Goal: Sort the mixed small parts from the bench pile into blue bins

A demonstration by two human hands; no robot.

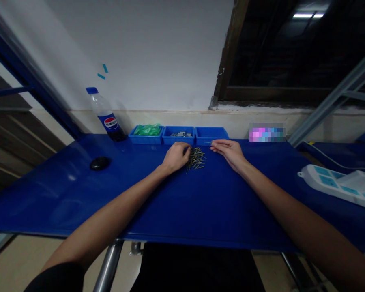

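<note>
Where the pile of pins (196, 158) lay mid-table, just short of three blue bins, I logged one pin (209, 142) pinched in the right hand (229, 151), thumb vs forefinger, held near the right bin (211, 134). Left hand (176, 156) curled loosely, fingertips touching the pile's left edge; pinching anything? couldn't tell. Pins looked thin, stiff, light, prob. slippery: best taken mid-shaft, one at a time. Mid bin (179, 135) held small parts, left bin (146, 134) green bags. Bottle (105, 115) far left; blue table (200, 207).
</note>
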